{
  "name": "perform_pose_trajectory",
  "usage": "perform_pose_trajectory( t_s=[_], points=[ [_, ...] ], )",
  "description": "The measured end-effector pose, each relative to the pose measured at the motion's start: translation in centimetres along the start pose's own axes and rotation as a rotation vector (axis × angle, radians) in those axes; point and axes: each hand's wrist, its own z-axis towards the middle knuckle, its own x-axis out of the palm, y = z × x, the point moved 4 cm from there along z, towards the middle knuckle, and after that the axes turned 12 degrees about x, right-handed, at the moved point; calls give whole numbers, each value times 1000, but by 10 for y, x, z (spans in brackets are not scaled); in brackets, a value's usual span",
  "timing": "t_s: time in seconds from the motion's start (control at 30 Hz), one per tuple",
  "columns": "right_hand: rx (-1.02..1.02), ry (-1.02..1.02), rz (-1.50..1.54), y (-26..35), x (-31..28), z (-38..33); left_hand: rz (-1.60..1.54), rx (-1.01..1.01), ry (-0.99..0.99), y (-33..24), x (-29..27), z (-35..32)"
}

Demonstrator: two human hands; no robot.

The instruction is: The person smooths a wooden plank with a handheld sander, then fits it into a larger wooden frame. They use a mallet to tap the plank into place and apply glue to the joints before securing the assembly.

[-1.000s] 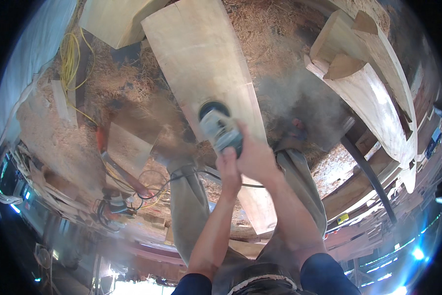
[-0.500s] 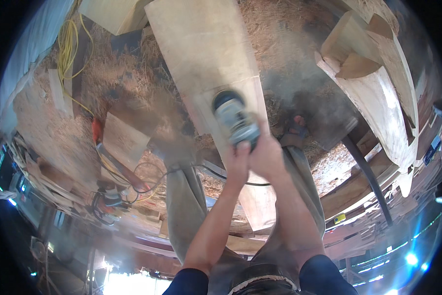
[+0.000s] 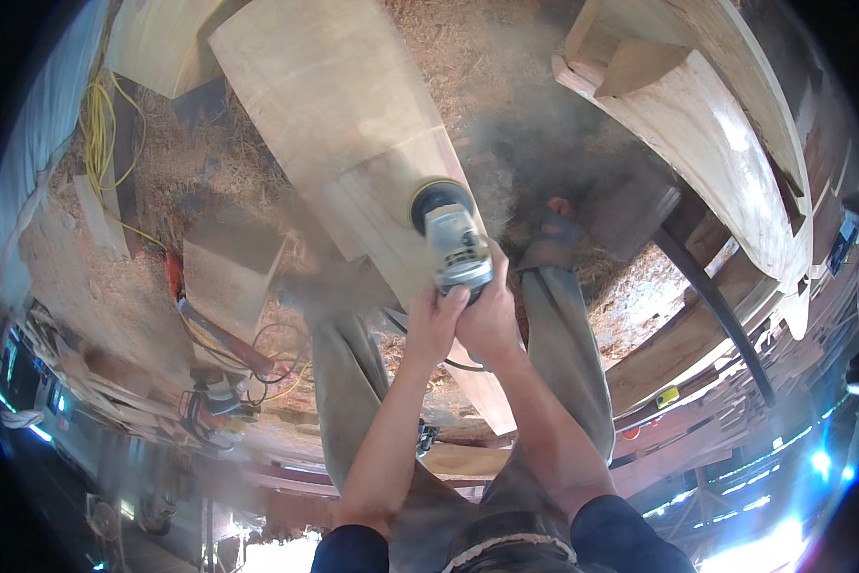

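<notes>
Both my hands grip an angle grinder (image 3: 460, 250) fitted with a round sanding disc (image 3: 439, 202). My left hand (image 3: 433, 327) is closed on the tool's rear end, with its thumb along the back. Beside it, my right hand (image 3: 491, 323) wraps the same end from the right. The disc rests at a tilt on a long pale wooden board (image 3: 324, 100), close to its right edge. That board runs from the far left to between my legs. Where the disc meets the wood is partly hidden. A black cable passes behind my wrists.
Large curved wooden pieces (image 3: 706, 134) lie at the far right, near a dark bar (image 3: 721, 320). A yellow cord (image 3: 98, 138) is coiled at the far left. Another corded tool (image 3: 217, 393) lies at the left. Shavings cover the ground, and dust hangs in the air.
The disc has shifted from about the middle of the board toward its right edge. The whole view has also turned, so the board slants further left. Both hands keep their grip.
</notes>
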Motion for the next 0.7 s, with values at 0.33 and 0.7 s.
perform_pose_trajectory(
  t_s=[0.33, 0.7],
  points=[
    [-230, 238, -65, -42, 66, -62, -266, -143, -49, 37, -83, -99],
    [-189, 841, -256, 79, 218, -206, -381, -55, -260, -69, -225, -206]
  ],
)
